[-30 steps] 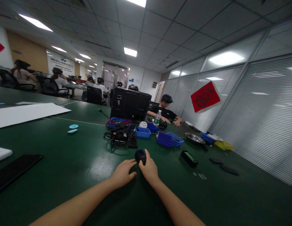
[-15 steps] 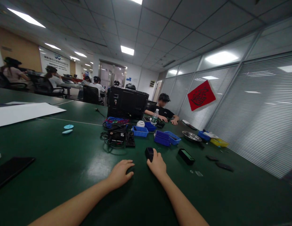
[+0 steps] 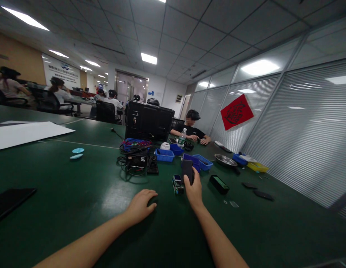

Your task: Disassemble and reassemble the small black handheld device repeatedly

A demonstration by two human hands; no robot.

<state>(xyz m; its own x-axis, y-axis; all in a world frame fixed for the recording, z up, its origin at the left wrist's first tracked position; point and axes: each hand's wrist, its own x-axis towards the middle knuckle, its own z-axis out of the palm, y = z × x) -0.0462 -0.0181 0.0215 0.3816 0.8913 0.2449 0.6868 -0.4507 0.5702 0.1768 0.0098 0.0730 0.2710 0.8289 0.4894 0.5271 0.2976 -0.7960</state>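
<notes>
Green tabletop [image 3: 78, 197] is filling the lower frame. Right of centre, the right hand [image 3: 194, 188] is clamping a dark case [image 3: 187, 168]; just left, a circuit-board device [image 3: 178, 185] is sitting. Lower centre, the left hand [image 3: 141, 205] is facing palm-down, thumb and fingers apart.

Over the green table [image 3: 64, 186], bare forearms [image 3: 95, 238] are seen, long and tapered toward slim wrists [image 3: 126, 216]. Above the same table, the left hand [image 3: 140, 204] and the right hand [image 3: 194, 190] are shown equally bare, with slender, rounded fingers [image 3: 149, 193].
</notes>
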